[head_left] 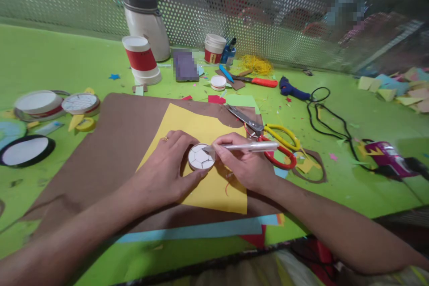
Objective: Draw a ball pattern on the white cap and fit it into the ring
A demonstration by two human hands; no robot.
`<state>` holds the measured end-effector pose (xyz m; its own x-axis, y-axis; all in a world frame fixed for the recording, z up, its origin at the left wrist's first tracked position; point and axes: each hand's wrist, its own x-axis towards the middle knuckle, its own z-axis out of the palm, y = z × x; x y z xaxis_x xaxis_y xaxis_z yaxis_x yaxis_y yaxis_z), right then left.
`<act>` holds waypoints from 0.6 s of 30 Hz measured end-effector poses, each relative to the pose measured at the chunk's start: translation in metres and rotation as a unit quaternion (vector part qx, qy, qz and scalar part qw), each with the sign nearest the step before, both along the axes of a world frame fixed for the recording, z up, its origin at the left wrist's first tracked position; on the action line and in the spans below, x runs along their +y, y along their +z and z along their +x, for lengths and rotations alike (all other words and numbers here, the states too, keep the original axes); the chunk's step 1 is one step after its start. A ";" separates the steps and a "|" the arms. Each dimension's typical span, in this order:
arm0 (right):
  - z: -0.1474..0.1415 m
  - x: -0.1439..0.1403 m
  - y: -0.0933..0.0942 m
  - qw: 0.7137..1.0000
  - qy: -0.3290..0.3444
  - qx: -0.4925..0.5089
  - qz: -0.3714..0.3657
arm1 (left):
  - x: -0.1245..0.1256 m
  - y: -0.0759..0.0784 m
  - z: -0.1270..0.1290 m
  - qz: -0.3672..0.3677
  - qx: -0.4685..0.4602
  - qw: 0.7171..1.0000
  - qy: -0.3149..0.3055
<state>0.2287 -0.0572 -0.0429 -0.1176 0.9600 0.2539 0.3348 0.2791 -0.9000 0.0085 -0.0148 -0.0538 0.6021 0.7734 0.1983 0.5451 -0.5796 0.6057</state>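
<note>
My left hand (174,161) grips a small round white lid (200,158) by its edge, thumb in front and fingers behind. Black lines on the lid's top form a soccer-ball pattern. My right hand (239,158) is closed around a clear-barrelled pen (256,146), whose tip meets the lid's top near its upper right. Both hands are over a yellow paper sheet (217,201), which lies on a larger brown sheet (124,134). Just beyond my right hand lie scissors (259,130) with one yellow and one red handle loop.
At left lie round lids (38,102) and a black-rimmed disc (27,149). Behind stand a red-and-white cup (142,60), a large white flask (147,27) and a small tub (214,49). A blue glue gun (295,89) trails black cable at right. Paper scraps (398,85) are heaped far right.
</note>
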 end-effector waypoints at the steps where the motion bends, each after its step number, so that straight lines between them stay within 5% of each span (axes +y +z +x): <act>1: 0.000 0.000 0.000 1.000 -0.001 -0.001 -0.001 | 0.000 0.001 0.000 -0.001 0.001 1.000 -0.001; 18: 0.000 0.001 0.001 0.997 -0.018 -0.049 0.050 | -0.001 0.000 0.001 0.006 -0.007 1.000 0.004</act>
<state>0.2285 -0.0560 -0.0416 -0.1119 0.9343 0.3386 0.4306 0.3526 -0.8308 0.0096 -0.0154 -0.0535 0.5927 0.7762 0.2149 0.5422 -0.5818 0.6063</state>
